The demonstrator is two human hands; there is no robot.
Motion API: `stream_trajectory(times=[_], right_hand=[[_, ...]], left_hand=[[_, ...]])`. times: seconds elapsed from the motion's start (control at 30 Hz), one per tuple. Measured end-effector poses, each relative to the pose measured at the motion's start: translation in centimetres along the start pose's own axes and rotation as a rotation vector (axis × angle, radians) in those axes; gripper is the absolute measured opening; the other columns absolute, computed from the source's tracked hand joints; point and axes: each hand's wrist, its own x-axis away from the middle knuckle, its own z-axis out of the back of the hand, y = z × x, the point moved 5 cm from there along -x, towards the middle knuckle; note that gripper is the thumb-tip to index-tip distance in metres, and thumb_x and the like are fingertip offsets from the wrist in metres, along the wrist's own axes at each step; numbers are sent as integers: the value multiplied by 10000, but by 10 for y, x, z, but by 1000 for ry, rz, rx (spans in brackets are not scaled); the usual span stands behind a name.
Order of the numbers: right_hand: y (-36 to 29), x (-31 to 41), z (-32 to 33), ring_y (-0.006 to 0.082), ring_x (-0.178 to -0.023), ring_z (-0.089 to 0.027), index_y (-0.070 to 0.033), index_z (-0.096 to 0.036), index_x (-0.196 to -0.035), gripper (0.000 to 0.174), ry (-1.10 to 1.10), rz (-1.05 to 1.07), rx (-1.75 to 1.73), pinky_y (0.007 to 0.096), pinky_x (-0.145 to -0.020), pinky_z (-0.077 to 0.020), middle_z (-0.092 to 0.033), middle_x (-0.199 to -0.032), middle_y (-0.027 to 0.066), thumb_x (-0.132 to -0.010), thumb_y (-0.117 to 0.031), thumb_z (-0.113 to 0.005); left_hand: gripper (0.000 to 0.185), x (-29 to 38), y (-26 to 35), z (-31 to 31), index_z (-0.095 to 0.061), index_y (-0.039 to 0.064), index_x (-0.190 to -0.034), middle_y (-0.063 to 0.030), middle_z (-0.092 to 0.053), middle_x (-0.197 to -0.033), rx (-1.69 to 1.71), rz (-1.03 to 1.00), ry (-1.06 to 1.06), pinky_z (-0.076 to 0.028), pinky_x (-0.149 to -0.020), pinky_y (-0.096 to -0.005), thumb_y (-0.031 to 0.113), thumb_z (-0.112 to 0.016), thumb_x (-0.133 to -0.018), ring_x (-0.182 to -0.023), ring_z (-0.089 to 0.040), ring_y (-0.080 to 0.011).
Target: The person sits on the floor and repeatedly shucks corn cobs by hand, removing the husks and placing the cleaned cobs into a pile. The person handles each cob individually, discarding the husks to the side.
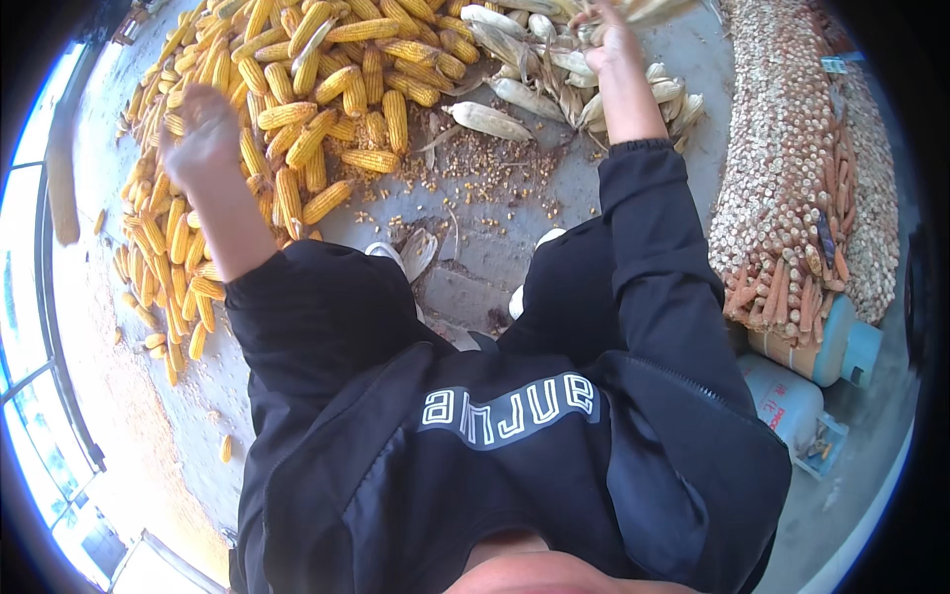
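My left hand is blurred over the left part of a heap of bare yellow corn cobs. Its finger position and any small thing in it cannot be made out. Up at the top right, my right hand curls its fingers on pale dry corn husk. Below and around that hand lies a pile of ears still in their husks. One husked ear rests apart at the pile's near left side. Loose kernels are scattered on the concrete floor between the two heaps.
A large stack of shelled corncobs rises on the right. Gas cylinders lie at its near end. A torn husk is by my left shoe. A blurred long brownish thing shows before the bright windows at left.
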Motion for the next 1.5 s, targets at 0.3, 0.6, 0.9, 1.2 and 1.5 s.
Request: stream_trajectory(times=[0.3,0.6,0.9,1.2,1.5], right_hand=[[160,17,102,256,-683,-657,56,-646,-958,338,196,-71,1331,392,-626,-517,-671,-802,181,-771,-223,-683],[272,17,272,237,-621,-642,21,-621,-962,230,195,-496,1334,380,-555,-489,-655,-783,156,-773,-110,-597],[286,19,268,189,-529,-581,35,-615,-910,116,334,-529,1206,326,-472,-426,-615,-696,94,-848,-60,-588],[283,32,247,218,-526,-592,79,-626,-882,198,236,-600,1264,353,-493,-449,-625,-700,139,-851,-115,-603],[237,2,122,235,-548,-585,-43,-579,-806,335,-151,-622,846,374,-557,-489,-592,-624,101,-971,-278,-407]], left_hand=[[223,23,-110,2,-576,-16,-1039,-70,-605,-853,-622,388,-268,-487,-686,-294,155,-592,-896,-742,-564,-149],[197,71,-155,-25,-590,-16,-995,-75,-618,-826,-867,302,-176,-517,-621,-268,137,-599,-872,-697,-597,-124],[218,73,-172,-25,-577,-33,-981,-78,-614,-818,-902,372,-249,-500,-621,-266,147,-588,-858,-691,-591,-132],[241,78,-170,-23,-596,-11,-978,-52,-627,-835,-950,383,-286,-497,-667,-257,205,-613,-873,-711,-588,-109],[274,64,-165,-23,-626,-22,-991,-70,-658,-854,-1306,194,-348,-514,-693,-263,205,-631,-837,-742,-611,-116]])
